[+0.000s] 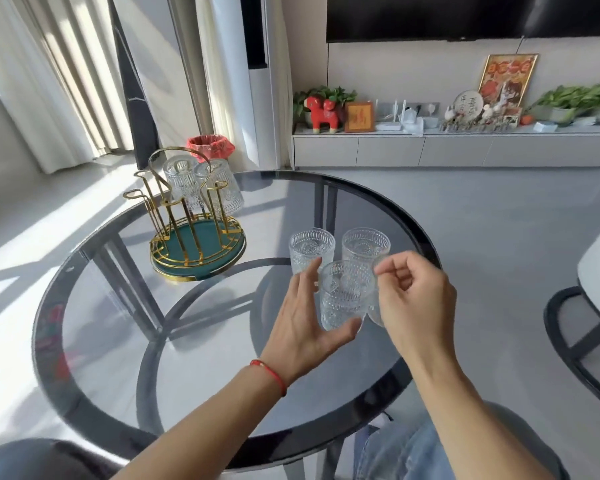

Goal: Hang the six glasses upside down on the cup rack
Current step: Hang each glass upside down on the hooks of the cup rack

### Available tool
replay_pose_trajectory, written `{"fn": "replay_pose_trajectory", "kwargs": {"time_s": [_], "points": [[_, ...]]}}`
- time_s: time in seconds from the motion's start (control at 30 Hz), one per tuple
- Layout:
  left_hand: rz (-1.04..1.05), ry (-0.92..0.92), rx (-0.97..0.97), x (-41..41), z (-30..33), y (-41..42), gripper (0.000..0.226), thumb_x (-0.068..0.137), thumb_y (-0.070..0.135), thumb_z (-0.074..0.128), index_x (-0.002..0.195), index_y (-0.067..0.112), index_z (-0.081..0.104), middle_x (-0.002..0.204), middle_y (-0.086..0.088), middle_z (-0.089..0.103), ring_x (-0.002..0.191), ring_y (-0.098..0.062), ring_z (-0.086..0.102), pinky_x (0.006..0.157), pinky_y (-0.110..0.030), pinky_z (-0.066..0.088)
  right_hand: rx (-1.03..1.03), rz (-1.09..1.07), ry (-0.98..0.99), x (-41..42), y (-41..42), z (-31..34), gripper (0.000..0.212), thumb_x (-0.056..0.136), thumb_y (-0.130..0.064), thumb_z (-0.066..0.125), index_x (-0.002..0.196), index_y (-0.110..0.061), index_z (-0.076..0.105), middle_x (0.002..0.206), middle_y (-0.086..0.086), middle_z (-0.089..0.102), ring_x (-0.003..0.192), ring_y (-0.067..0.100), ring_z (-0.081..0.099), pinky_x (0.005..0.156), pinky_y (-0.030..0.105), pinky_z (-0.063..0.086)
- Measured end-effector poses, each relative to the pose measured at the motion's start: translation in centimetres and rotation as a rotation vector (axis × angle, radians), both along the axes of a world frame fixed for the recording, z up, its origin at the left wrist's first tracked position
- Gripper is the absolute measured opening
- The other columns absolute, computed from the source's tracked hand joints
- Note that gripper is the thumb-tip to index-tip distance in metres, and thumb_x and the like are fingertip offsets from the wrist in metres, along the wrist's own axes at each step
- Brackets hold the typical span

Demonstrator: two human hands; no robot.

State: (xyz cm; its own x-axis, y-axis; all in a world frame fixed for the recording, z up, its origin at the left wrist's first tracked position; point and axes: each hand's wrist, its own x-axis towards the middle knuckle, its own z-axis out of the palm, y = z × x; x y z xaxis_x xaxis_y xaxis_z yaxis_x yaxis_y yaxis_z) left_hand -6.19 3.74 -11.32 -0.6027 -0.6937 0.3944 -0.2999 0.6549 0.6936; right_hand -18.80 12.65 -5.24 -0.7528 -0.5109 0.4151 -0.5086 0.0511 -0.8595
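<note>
Head view: left hand (305, 317) cupping near glass (343, 296), right hand (416, 299) pinching another's rim, for inverting onto cup rack (194, 220) across desk (118, 341).

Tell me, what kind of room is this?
Probably a living room at home. A big dark TV hangs on the wall above a long low cabinet with plants and ornaments, and there's a round glass table.

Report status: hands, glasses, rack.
Left hand grips nearest glass; right hand pinches another. Two glasses hung on cup rack, two upright on table. Path clear.
</note>
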Motion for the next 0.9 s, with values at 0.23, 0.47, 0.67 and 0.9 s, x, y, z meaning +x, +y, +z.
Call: {"fn": "replay_pose_trajectory", "kwargs": {"time_s": [0.23,0.47,0.67,0.9], "points": [[0.155,-0.022,-0.028,-2.2,1.3,0.2,0.09,0.072,0.045,0.086,0.145,0.015,0.042,0.129,-0.004,0.062,0.115,-0.022,0.06,0.096,-0.033,0.048,0.02,0.053,-0.155,-0.5,0.2,-0.3,0.025,0.082,-0.001,0.061,0.072,-0.022,0.07,0.072,-0.008,0.071,0.065,0.005,0.063,0.059,0.012,0.045],[0.133,0.11,0.14,2.7,4.4,-1.9,0.079,0.059,0.062,0.078,0.126,0.023,0.06,0.111,0.007,0.069,0.097,-0.007,0.065,0.089,-0.023,0.051,-0.006,0.346,-0.123,0.5,0.3,0.0,0.016,0.084,-0.012,0.062,0.083,-0.026,0.071,0.078,-0.013,0.071,0.073,0.009,0.065,0.065,0.026,0.05],[-0.024,0.491,0.765,6.8,5.7,-6.1,0.071,0.064,0.037,0.08,0.123,0.002,0.059,0.122,-0.029,0.063,0.108,-0.034,0.067,0.089,-0.051,0.06,0.229,0.634,-0.188,3.7,-2.4,-0.9,0.049,0.088,-0.05,0.067,0.134,-0.041,0.052,0.126,-0.012,0.062,0.111,0.0,0.064,0.09,0.019,0.048],[-0.073,0.534,0.832,9.0,4.7,-9.2,0.05,0.086,0.029,0.067,0.129,0.004,0.06,0.126,-0.023,0.066,0.119,-0.036,0.064,0.092,-0.05,0.059,0.054,0.659,-0.478,7.2,-6.8,-1.1,0.043,0.09,-0.038,0.074,0.129,-0.035,0.058,0.108,0.006,0.077,0.094,0.016,0.077,0.088,0.029,0.059]]}}
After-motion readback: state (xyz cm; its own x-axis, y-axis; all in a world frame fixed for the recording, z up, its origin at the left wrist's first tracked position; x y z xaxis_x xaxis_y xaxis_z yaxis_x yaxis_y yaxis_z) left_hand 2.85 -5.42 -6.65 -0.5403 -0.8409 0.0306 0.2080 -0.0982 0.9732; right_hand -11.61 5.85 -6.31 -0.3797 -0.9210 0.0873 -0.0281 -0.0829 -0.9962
